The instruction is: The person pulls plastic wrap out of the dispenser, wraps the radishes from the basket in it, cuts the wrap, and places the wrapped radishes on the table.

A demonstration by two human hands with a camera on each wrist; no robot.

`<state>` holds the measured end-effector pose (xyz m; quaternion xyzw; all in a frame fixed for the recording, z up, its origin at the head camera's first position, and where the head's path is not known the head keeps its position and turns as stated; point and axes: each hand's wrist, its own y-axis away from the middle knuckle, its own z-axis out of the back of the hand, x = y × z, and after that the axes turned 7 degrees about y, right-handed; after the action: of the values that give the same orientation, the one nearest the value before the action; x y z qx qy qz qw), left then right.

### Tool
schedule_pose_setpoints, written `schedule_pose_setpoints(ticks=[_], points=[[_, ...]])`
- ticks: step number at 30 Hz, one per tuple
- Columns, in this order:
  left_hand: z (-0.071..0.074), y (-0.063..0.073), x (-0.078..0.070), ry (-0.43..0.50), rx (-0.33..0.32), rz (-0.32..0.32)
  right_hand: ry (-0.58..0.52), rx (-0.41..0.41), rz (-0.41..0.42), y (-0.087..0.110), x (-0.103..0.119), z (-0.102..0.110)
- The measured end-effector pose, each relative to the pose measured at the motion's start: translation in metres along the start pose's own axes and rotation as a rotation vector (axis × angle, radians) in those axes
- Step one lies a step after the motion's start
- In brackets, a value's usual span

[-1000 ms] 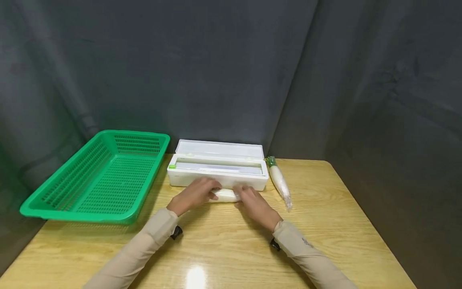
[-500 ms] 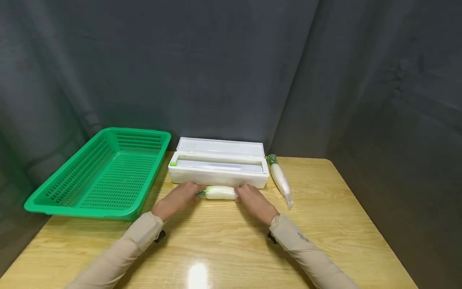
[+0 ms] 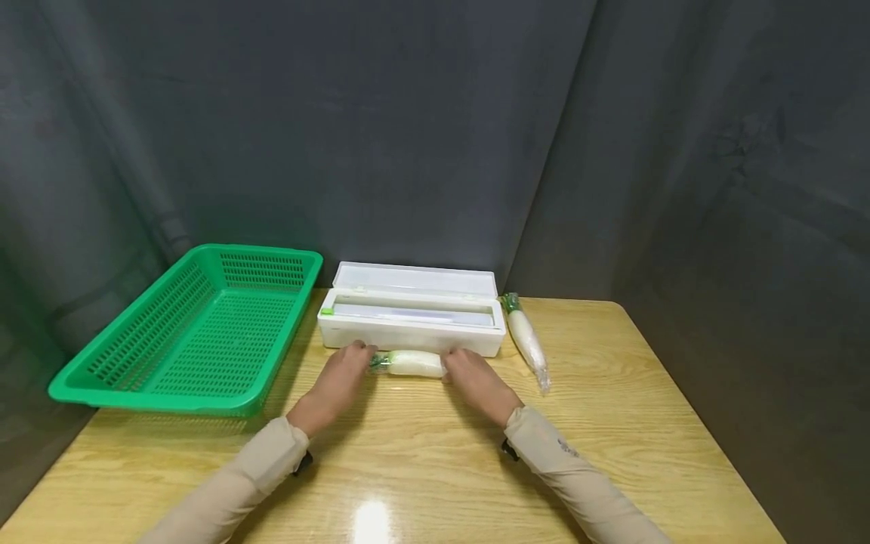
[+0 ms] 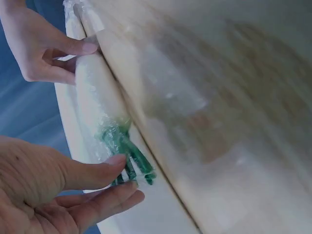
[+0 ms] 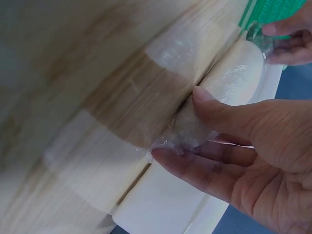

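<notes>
A white radish [image 3: 416,363] in clear cling film lies crosswise on the table, in front of a white cling film dispenser [image 3: 408,333]. At its leafy end, my left hand [image 3: 336,384] pinches the film beside the cut green stems [image 4: 139,158] between thumb and fingers. My right hand [image 3: 478,384] holds the opposite, tapered end; in the right wrist view its thumb and fingers grip crumpled film [image 5: 180,139] there. That tip is partly hidden by the right fingers. The film looks gathered at both ends.
The dispenser's lid [image 3: 414,280] stands raised at the back. A second film-wrapped radish [image 3: 526,340] lies right of the dispenser, its leaves pointing back. On the left is a green plastic basket [image 3: 152,400]. Dark curtains [image 3: 408,136] hang behind the wooden table [image 3: 612,438].
My left hand has moved left from over the radish to its leafy end, uncovering the green stems. My right hand stays at the tapered end.
</notes>
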<state>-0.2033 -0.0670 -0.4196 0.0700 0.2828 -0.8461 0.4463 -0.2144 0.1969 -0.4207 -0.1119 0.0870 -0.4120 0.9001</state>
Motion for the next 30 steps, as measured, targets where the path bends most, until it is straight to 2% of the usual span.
schedule_pose_setpoints(ticks=[1,3,7,8,11,17,21,23,25,28,30], points=[[-0.004,0.0,0.005,-0.003,-0.017,-0.022,-0.003,0.001,-0.002,0.0,0.0,0.0],[-0.006,-0.002,0.005,-0.018,-0.027,-0.026,-0.005,0.006,-0.004,0.0,0.0,0.001],[-0.011,-0.008,0.004,-0.158,-0.036,-0.05,-0.005,0.025,-0.011,-0.001,0.001,0.004],[-0.009,-0.011,-0.001,-0.196,-0.022,-0.054,-0.007,0.031,-0.013,-0.001,0.002,0.004],[-0.015,-0.014,-0.003,-0.292,-0.018,-0.119,-0.027,0.052,-0.026,-0.002,0.002,0.005],[-0.027,-0.022,0.0,-0.333,-0.059,-0.187,-0.091,0.123,-0.079,-0.002,0.0,0.013],[-0.028,-0.03,0.005,-0.342,-0.048,-0.263,-0.198,0.171,-0.127,-0.001,-0.001,0.023],[-0.026,-0.03,0.009,-0.345,-0.035,-0.302,-0.229,0.155,-0.127,0.0,0.0,0.025],[-0.023,-0.03,0.01,-0.35,-0.035,-0.33,-0.228,0.096,-0.116,0.003,0.0,0.024],[-0.019,-0.028,0.009,-0.344,-0.024,-0.341,-0.168,0.0,-0.105,0.004,0.005,0.019],[-0.016,-0.028,0.007,-0.336,0.0,-0.342,-0.129,-0.026,-0.107,0.002,0.01,0.017]])
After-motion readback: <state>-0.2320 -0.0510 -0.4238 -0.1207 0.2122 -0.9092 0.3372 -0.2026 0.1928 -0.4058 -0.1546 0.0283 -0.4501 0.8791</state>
